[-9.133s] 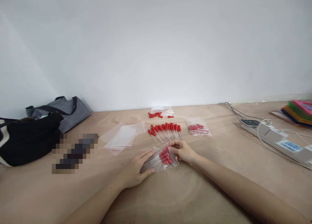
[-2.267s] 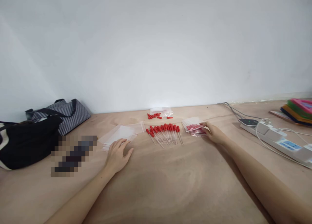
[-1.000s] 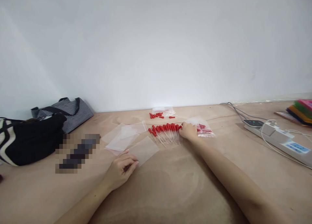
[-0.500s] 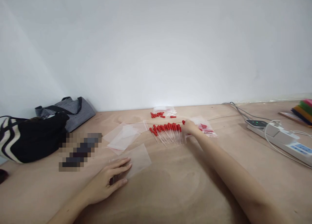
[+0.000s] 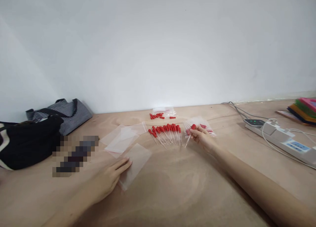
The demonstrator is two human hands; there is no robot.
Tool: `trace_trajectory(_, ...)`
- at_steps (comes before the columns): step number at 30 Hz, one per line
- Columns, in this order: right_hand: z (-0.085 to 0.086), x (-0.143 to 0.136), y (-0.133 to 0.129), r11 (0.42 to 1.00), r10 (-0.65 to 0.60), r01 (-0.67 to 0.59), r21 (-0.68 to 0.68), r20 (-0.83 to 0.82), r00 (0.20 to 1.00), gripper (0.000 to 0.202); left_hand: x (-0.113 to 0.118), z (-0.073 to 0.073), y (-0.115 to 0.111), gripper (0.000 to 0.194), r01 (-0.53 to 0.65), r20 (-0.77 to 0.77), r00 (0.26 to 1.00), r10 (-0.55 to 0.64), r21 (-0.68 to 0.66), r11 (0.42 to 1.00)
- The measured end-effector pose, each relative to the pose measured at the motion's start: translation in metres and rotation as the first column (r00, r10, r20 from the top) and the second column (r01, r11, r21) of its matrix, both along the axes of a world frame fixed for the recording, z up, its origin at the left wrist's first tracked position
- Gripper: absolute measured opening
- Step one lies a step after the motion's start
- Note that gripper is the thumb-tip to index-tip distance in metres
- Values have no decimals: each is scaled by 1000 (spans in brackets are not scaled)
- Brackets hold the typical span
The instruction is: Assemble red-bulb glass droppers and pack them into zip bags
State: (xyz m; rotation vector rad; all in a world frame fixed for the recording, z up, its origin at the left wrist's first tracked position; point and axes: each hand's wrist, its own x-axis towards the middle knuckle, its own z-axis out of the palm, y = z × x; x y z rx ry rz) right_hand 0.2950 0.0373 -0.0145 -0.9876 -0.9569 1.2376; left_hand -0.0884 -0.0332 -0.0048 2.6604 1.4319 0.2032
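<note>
My right hand [image 5: 200, 136] pinches a dropper [image 5: 193, 127], its red bulb up and its thin clear tube slanting down to the left. Left of that hand lies a row of similar droppers [image 5: 168, 134], bulbs toward the wall and tubes toward me. A clear plastic zip bag [image 5: 139, 159] with a red seal line is under the fingers of my left hand [image 5: 115, 174]. These fingers close together at the bag's left edge; the thumb is hidden.
More clear bags [image 5: 123, 138] lie left of the droppers. Behind my right hand is a bag with red bulbs [image 5: 208, 123]; loose red bulbs [image 5: 156, 116] and another bag lie near the wall. A power strip [image 5: 278, 138] sits right, black and striped bags [image 5: 74, 111] left.
My right hand has drawn back slightly from the row's right end, with a dropper now visible in it. The bag under my left hand has turned, and that hand's fingers have come together.
</note>
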Motion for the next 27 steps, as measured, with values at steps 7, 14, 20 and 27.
trace_trajectory(7, -6, -15, -13, 999, 35, -37, -37, -55, 998, 39, 48, 9, 8, 41, -152, 90, 986, 140, 153, 976)
trace_trajectory(14, -9, -26, -19, 999, 29, -31, -17, -118, 993, 41, 15, 35, 25, 52, 267, -57, 959, -279, -163, 950)
trace_trajectory(20, -14, -30, -19, 998, 54, -56, -18, -110, 992, 47, 84, -4, 3, 42, -179, -12, 983, 182, 129, 975)
trace_trajectory(27, -13, -29, -20, 991, 126, -127, -37, -48, 991, 30, 78, 27, 24, 71, 309, -13, 951, -310, -49, 950)
